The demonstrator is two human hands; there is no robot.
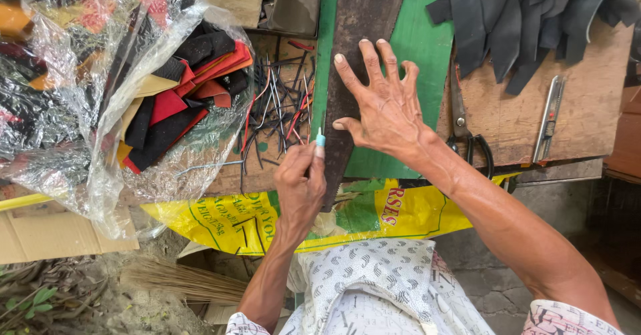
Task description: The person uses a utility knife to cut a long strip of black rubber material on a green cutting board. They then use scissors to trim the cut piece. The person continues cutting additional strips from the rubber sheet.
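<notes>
Far left: crumpled clear plastic bag lying open on the table, spilling red, black and yellow offcuts. Just right of it, a loose tangle of thin trimmed slivers, black and red, on the bare wood.

Left hand next, at the table's near edge. Fingers clenched round a small cutter with a pale blue tip; the tip sits against the left edge of a long dark strip. The strip runs away from the person, lying flat on a green cutting mat.

Right hand pressed palm-down on the strip and mat, fingers splayed wide and flat, gripping nothing.

Right of that hand: black-handled scissors on the wood, touching the mat's edge or just beside it, cannot tell which. Further right, a metal utility knife lying alone. Top right, a heap of dark cut strips.

Below the table edge, a yellow printed sack hangs over the front.
</notes>
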